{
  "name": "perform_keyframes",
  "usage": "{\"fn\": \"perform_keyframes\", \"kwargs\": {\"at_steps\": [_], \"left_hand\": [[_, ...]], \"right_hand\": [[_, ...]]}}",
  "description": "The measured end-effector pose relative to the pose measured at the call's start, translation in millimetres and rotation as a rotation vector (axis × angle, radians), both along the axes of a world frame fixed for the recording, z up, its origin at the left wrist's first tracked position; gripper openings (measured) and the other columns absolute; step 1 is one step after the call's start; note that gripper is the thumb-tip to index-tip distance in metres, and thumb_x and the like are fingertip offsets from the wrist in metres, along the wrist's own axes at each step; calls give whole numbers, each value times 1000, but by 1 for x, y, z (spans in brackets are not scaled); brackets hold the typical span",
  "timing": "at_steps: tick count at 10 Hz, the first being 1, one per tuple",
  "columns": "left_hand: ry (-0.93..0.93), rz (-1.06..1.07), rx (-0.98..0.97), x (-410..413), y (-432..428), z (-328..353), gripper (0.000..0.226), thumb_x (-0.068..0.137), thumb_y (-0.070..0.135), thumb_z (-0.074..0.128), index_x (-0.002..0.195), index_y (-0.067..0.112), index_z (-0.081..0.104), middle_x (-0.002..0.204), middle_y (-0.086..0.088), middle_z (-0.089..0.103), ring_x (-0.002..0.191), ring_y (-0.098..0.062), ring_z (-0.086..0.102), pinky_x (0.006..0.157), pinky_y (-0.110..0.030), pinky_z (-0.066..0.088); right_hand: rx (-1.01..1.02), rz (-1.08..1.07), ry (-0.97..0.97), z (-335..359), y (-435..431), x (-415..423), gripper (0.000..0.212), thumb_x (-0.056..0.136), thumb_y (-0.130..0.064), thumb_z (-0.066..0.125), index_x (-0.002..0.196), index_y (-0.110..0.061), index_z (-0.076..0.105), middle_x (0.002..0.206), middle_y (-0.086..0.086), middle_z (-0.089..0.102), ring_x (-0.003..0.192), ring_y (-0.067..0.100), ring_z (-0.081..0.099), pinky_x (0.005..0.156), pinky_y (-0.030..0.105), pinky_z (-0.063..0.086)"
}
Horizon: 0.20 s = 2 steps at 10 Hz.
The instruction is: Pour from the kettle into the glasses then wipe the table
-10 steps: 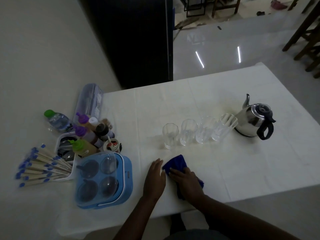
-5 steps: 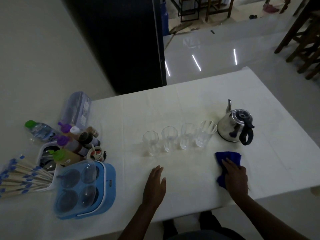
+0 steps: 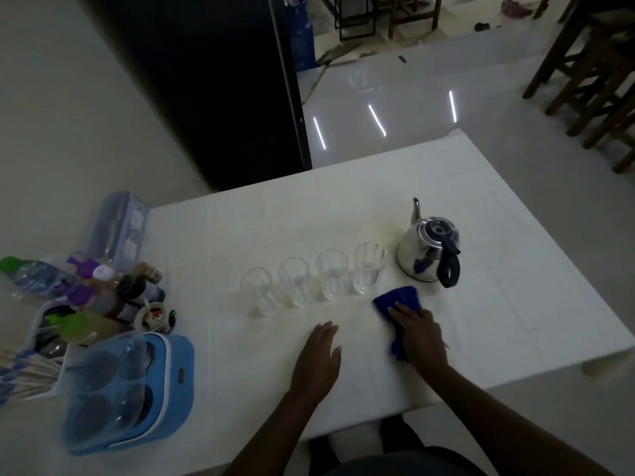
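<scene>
Several clear glasses (image 3: 312,281) stand in a row across the middle of the white table (image 3: 498,304). A steel kettle (image 3: 427,249) with a black handle stands just right of the row. A blue cloth (image 3: 398,298) lies on the table in front of the rightmost glass and the kettle, with my right hand (image 3: 419,333) pressed flat on it. My left hand (image 3: 318,359) rests palm down on the table near the front edge, fingers spread, holding nothing.
At the left stand a blue lidded container (image 3: 127,389), sauce bottles (image 3: 103,297), a water bottle (image 3: 27,273), a clear box (image 3: 117,225) and wrapped chopsticks (image 3: 20,372). A dark cabinet (image 3: 213,80) is behind the table. Wooden chairs (image 3: 594,73) stand far right.
My right hand slid the blue cloth from beside my left hand to the right, then up toward the rightmost glass and kettle. My left hand stayed flat on the table.
</scene>
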<state>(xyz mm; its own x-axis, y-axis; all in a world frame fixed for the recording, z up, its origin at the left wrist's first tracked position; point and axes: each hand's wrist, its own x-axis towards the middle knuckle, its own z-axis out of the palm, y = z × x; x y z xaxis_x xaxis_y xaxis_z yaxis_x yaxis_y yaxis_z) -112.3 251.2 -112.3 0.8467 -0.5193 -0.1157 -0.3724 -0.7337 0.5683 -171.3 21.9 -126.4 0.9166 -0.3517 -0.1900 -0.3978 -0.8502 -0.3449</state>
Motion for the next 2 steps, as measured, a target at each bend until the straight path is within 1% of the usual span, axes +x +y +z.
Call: {"fn": "perform_keyframes", "kwargs": {"at_steps": [1,2], "left_hand": [[16,-4,-10,-2,-14,2,44,94,20,52,137,16,43,146,-3,42,138,-19,30,111,-23,19],[18,-7,-50,-3,-30,-4,44,95,22,51,138,18,41,148,-1,39,139,-17,28,111,-21,16]], "right_hand": [[-18,-62,-25,0,-22,-3,53,81,-2,58,128,-26,52,137,3,52,109,36,51,82,45,50],[-14,64,-67,-7,-32,-10,56,79,0,58,127,-28,53,135,0,54,105,34,54,77,42,51]]}}
